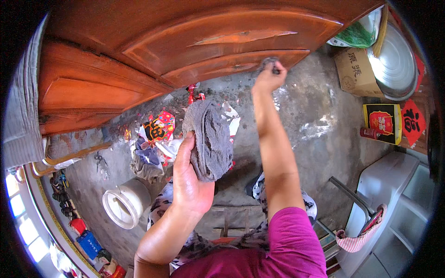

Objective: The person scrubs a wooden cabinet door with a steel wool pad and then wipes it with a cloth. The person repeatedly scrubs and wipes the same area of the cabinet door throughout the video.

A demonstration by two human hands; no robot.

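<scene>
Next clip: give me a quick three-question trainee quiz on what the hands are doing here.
1. True or false: the left hand holds a grey cloth.
2. What does the right hand press its scrubbing pad against? A. white bucket B. wooden door C. metal basin
3. What colour is the person's sleeve?

Key: 1 true; 2 B; 3 pink.

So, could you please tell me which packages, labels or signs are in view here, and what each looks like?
Cardboard box: upper right, on the floor beside a metal basin; brown.
Flat package: right, on the floor; yellow and black with a red panel.
Diamond paper sign: right of it; red with a black character.
Torn paper decoration: floor below the door; red, multicoloured.
</scene>
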